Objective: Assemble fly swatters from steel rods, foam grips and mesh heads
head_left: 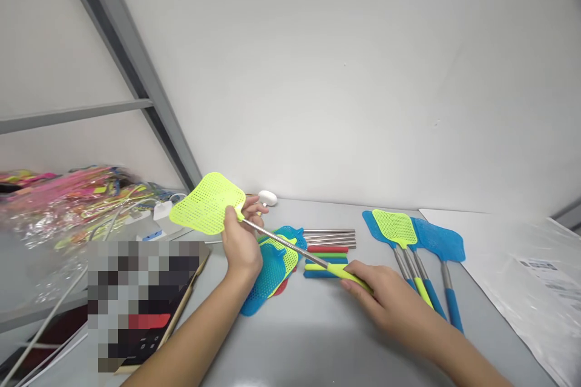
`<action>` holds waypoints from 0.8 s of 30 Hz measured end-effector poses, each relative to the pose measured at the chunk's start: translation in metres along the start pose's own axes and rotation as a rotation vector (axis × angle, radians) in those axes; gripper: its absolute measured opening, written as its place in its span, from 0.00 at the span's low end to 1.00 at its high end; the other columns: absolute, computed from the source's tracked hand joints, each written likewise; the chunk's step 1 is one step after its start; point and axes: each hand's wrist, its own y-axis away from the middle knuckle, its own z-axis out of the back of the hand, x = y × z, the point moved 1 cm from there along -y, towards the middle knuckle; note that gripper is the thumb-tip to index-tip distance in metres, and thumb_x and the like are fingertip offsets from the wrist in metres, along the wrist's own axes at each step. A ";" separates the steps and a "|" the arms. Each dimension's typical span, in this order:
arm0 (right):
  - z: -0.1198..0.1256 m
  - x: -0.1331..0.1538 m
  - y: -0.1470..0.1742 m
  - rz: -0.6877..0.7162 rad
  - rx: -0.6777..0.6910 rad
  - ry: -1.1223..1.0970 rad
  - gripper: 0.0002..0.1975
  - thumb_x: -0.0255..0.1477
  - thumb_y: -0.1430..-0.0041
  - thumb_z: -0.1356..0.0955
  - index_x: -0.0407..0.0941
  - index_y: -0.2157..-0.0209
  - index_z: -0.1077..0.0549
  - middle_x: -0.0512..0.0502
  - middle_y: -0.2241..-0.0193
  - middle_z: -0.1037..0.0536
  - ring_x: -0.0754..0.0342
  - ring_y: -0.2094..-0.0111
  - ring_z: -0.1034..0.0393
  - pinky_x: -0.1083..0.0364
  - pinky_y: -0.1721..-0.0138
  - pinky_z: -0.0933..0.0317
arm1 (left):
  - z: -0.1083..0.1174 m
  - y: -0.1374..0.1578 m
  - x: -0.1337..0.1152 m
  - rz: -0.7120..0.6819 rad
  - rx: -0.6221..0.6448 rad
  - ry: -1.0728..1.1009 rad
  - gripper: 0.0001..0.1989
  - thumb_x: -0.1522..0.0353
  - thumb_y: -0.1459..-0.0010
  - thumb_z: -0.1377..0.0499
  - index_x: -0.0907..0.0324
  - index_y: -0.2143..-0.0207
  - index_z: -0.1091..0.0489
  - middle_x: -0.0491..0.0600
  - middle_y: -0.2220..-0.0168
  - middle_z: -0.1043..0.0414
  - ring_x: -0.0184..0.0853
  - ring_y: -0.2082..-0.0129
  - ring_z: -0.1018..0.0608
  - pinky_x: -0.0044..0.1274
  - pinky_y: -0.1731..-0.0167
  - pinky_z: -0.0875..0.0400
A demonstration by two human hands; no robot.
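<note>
A yellow-green fly swatter (206,204) with a thin metal rod is held up slantwise over the table. My left hand (242,239) grips it where the mesh head meets the rod, thumb in front and some fingers spread behind. My right hand (379,290) is closed round its yellow handle. Beneath the rod lies a pile of loose swatter heads (271,272) in blue, yellow and red. Beside them are several bare metal rods (331,234) and a stack of coloured handles (324,258). To the right lie several whole swatters (402,227) with blue and yellow heads.
A tablet-like device (184,296), its screen blurred out, stands at the left front. Behind it are white cables with a power strip (158,227) and a shelf of plastic-wrapped colourful goods (82,193). A clear plastic bag (531,290) lies at the right. A pale wall (345,84) rises behind the table.
</note>
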 end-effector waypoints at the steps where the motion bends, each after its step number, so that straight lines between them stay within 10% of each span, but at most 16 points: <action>1: -0.001 0.001 0.001 0.009 0.026 -0.017 0.17 0.42 0.32 0.45 0.48 0.67 0.33 0.49 0.72 0.27 0.52 0.71 0.36 0.56 0.72 0.53 | 0.002 -0.005 -0.001 -0.002 -0.016 0.014 0.26 0.55 0.35 0.58 0.63 0.67 0.28 0.49 0.76 0.29 0.30 0.78 0.33 0.21 0.78 0.43; 13: -0.057 0.010 -0.001 -0.085 -0.015 -0.313 0.20 0.44 0.33 0.45 0.47 0.74 0.40 0.52 0.77 0.36 0.54 0.73 0.41 0.56 0.73 0.52 | 0.006 -0.007 0.003 0.064 0.072 -0.019 0.26 0.56 0.35 0.58 0.62 0.75 0.31 0.46 0.83 0.34 0.29 0.82 0.33 0.21 0.78 0.40; 24: -0.070 0.012 0.003 0.010 -0.159 -0.451 0.19 0.41 0.32 0.44 0.46 0.71 0.34 0.54 0.81 0.39 0.56 0.77 0.45 0.57 0.73 0.53 | -0.022 0.075 0.010 0.254 0.453 -0.118 0.28 0.52 0.34 0.61 0.61 0.68 0.30 0.48 0.79 0.30 0.32 0.79 0.32 0.24 0.76 0.38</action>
